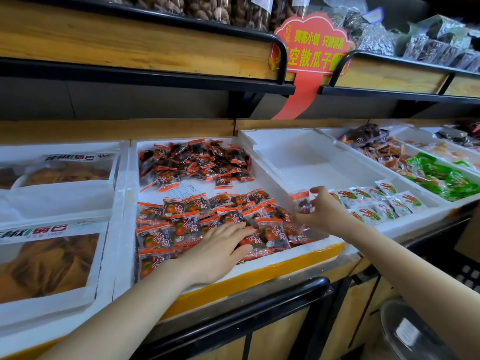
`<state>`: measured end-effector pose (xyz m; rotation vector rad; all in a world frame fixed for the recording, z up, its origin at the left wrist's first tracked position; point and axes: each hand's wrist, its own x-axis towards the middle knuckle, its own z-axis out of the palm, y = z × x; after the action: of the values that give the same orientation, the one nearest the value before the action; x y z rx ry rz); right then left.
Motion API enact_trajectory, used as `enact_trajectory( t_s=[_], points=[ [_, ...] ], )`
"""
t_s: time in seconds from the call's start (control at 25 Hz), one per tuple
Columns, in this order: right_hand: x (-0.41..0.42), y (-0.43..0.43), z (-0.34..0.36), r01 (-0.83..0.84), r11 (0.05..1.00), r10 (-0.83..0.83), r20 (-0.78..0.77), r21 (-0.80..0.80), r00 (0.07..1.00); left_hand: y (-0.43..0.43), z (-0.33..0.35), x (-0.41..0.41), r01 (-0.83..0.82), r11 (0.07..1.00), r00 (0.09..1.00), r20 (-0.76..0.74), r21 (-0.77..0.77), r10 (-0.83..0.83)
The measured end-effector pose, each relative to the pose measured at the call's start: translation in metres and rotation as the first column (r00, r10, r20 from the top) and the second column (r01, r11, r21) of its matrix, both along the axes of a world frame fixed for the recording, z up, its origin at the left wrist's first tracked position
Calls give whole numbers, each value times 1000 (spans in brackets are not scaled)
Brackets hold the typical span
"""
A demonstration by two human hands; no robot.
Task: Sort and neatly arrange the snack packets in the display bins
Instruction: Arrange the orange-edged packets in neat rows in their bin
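Observation:
A white foam bin [127, 193] in the middle holds red-and-black snack packets: a loose heap [194, 162] at the back and an ordered layer [187, 224] at the front. My left hand [220, 245] lies flat with straight fingers on the front layer. My right hand [320, 211] reaches over the wall between the bins and pinches one red-topped packet [302, 202] with dark contents. The neighbouring white bin [298, 162] is bare at the back, with white, red and green packets [376, 201] along its front.
On the left are large bags of brown crisps [52, 258] in white trays. Bins at the right hold orange packets [384, 154] and green packets [446, 180]. A wooden shelf [130, 45] and a red sign [311, 45] hang overhead. A black rail [246, 310] runs along the counter front.

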<state>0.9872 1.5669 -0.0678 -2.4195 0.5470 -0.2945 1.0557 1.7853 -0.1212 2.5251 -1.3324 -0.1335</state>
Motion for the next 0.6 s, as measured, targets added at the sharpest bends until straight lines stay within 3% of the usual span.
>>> enact_trajectory(
  t_s=[0.12,0.2,0.32,0.48,0.6],
  points=[
    [-9,28,14,-156,976,123,208,152,970,27,8,0,-24,999,992,125,-27,28],
    [-2,53,16,-293,915,220,265,276,939,56,13,3,-89,994,973,207,-69,102],
    [25,88,3,-392,902,347,237,179,908,101,14,2,-171,984,949,260,-53,179],
    [56,131,-18,-503,854,475,195,132,858,127,9,-3,-167,986,951,261,-18,166],
    [63,139,-26,-601,799,600,50,24,799,132,7,-3,-137,990,953,267,-39,143]
  ],
)
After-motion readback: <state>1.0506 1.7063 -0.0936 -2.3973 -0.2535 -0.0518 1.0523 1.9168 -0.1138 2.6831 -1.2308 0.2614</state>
